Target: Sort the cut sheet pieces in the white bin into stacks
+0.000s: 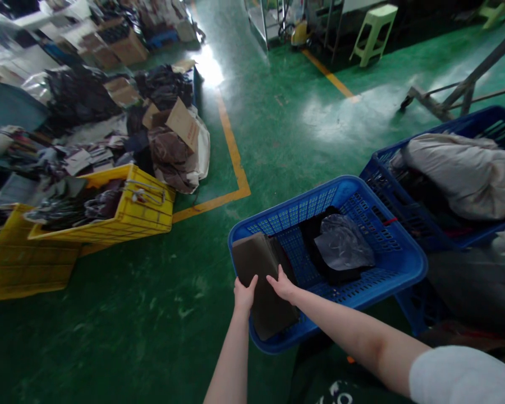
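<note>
A stack of flat, dark grey-brown pieces (263, 292), perhaps cut cloth, lies in the left end of a blue plastic basket (286, 216). My left hand (244, 294) grips the stack's left edge, thumb on top and the other fingers mostly hidden. Across from it, my right hand (283, 287) holds the right side, its thumb pointing toward the left thumb. Further right in the same basket, a clear plastic bag (345, 241) rests on black material (311, 238). What the pieces are made of cannot be made out for certain.
A darker blue crate (387, 163) with a pale cloth bundle (458, 168) adjoins the basket at right. Yellow crates (147, 205) of fabric pieces and heaped boxes stand left. A light green stool (374, 33) and a metal stand (458, 95) are behind, on the green floor (269, 123).
</note>
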A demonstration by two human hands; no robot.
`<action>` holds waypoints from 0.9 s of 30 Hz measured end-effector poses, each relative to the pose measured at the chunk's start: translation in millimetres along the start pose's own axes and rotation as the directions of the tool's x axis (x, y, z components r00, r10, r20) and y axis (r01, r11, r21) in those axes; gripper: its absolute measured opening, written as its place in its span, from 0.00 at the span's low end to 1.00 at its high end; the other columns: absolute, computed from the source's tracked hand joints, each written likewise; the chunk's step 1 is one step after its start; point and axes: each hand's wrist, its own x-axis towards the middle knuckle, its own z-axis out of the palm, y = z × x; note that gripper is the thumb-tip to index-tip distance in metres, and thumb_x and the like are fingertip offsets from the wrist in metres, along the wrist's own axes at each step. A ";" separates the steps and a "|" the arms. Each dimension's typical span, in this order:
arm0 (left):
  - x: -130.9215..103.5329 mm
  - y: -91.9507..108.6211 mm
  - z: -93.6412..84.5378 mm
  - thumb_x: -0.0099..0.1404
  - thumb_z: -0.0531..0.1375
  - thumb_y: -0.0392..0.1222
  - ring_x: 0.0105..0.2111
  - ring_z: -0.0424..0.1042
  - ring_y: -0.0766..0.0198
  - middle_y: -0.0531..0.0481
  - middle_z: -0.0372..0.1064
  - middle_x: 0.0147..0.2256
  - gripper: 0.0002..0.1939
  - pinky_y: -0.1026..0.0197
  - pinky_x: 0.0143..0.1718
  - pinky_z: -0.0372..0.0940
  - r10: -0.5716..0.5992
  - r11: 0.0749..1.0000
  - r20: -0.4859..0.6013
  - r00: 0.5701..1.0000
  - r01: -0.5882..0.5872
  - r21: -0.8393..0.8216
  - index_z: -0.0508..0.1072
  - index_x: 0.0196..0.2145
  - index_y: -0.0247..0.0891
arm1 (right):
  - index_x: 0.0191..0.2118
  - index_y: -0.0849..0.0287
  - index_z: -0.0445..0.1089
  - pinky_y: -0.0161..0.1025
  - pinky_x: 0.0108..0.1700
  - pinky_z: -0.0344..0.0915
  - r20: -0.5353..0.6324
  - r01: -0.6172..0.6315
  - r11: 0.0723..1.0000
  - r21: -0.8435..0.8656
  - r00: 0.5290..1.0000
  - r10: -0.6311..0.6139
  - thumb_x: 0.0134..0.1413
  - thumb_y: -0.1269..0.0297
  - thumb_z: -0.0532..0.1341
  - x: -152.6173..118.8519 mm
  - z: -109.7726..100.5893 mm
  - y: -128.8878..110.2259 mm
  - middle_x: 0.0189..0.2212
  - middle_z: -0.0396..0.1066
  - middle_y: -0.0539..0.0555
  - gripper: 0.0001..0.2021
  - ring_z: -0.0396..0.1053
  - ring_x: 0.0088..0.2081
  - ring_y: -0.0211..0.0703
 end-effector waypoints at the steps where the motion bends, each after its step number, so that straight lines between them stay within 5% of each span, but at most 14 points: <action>1: -3.8 3.5 1.9 0.56 0.59 0.58 0.53 0.65 0.47 0.28 0.60 0.55 0.42 0.48 0.51 0.62 0.018 1.000 -0.022 1.000 -0.017 0.015 0.54 0.60 0.28 | 0.67 0.58 0.29 0.46 0.64 0.39 0.004 -0.001 1.000 -0.004 1.000 0.001 0.53 0.43 0.54 -0.8 -0.1 -0.2 0.67 0.33 0.58 0.46 0.35 0.67 0.48; 5: -11.8 27.3 10.9 0.61 0.53 0.56 0.65 0.38 0.49 0.41 0.37 0.66 0.39 0.43 0.62 0.44 0.257 0.960 -0.070 0.964 -0.246 0.131 0.44 0.65 0.40 | 0.67 0.58 0.28 0.47 0.64 0.39 0.013 0.014 0.999 -0.030 1.000 -0.014 0.53 0.41 0.52 -4.1 -1.6 1.5 0.67 0.32 0.58 0.45 0.33 0.67 0.49; 9: -0.2 48.4 17.7 0.65 0.49 0.52 0.66 0.30 0.56 0.53 0.38 0.66 0.29 0.44 0.64 0.31 0.556 0.750 0.080 0.827 -0.541 0.381 0.50 0.63 0.49 | 0.67 0.59 0.29 0.46 0.64 0.40 0.024 0.037 0.997 -0.062 0.999 -0.035 0.53 0.42 0.52 -6.5 -0.8 7.1 0.66 0.37 0.59 0.45 0.37 0.66 0.49; 16: 22.4 37.7 27.4 0.63 0.50 0.54 0.66 0.29 0.56 0.52 0.40 0.66 0.33 0.45 0.64 0.27 0.606 0.646 0.142 0.783 -0.589 0.486 0.49 0.64 0.46 | 0.67 0.60 0.30 0.46 0.63 0.43 0.026 0.064 0.989 -0.136 0.998 -0.061 0.55 0.44 0.52 -0.6 -0.8 15.5 0.65 0.42 0.59 0.43 0.42 0.65 0.51; 21: 26.9 40.2 27.6 0.63 0.48 0.57 0.66 0.34 0.55 0.48 0.44 0.65 0.34 0.44 0.63 0.29 0.581 0.657 0.149 0.800 -0.569 0.494 0.51 0.63 0.43 | 0.67 0.64 0.33 0.45 0.63 0.43 0.026 0.103 0.968 -0.227 0.995 -0.099 0.55 0.46 0.52 -1.4 -8.2 17.2 0.65 0.42 0.62 0.42 0.42 0.65 0.50; 24: 24.0 48.3 22.0 0.63 0.48 0.58 0.65 0.36 0.54 0.46 0.46 0.64 0.34 0.45 0.63 0.31 0.582 0.660 0.133 0.802 -0.562 0.499 0.53 0.63 0.43 | 0.66 0.67 0.42 0.43 0.63 0.43 0.020 0.161 0.941 -0.299 0.987 -0.162 0.54 0.50 0.55 -16.0 -30.8 20.2 0.64 0.44 0.63 0.39 0.44 0.65 0.50; 27: 15.2 58.9 17.5 0.63 0.48 0.58 0.65 0.38 0.49 0.43 0.49 0.63 0.32 0.40 0.62 0.31 0.614 0.644 0.120 0.780 -0.583 0.495 0.56 0.61 0.42 | 0.60 0.63 0.57 0.40 0.59 0.52 0.007 0.231 0.906 -0.355 0.970 -0.244 0.53 0.55 0.57 -48.8 -78.4 31.3 0.59 0.58 0.61 0.31 0.57 0.59 0.49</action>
